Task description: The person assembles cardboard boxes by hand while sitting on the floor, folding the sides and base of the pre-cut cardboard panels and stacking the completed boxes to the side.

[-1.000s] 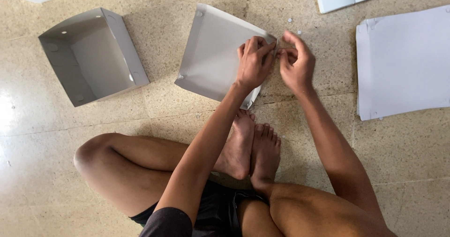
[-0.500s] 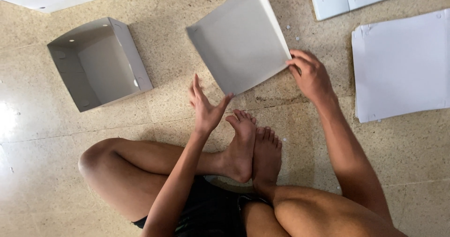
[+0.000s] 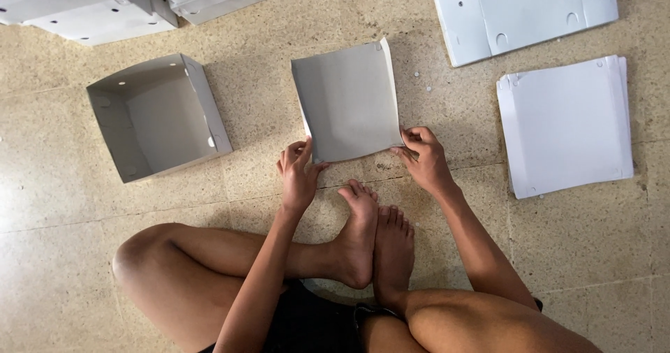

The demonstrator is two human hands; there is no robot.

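A grey cardboard box piece [image 3: 349, 98] lies on the speckled floor in front of my crossed feet, its white edges turned up at the sides. My left hand [image 3: 299, 173] holds its near left corner with the fingers curled on the edge. My right hand [image 3: 426, 159] pinches its near right corner. Both hands rest low against the floor.
A folded open grey box [image 3: 157, 115] sits to the left. A stack of flat white cardboard sheets [image 3: 565, 126] lies at the right, another flat sheet [image 3: 523, 11] at the top right, and stacked white boxes [image 3: 105, 4] at the top left.
The grey piece was held tilted up between both hands; the left hand let go, and now it lies flat on the floor with both hands at its near corners.
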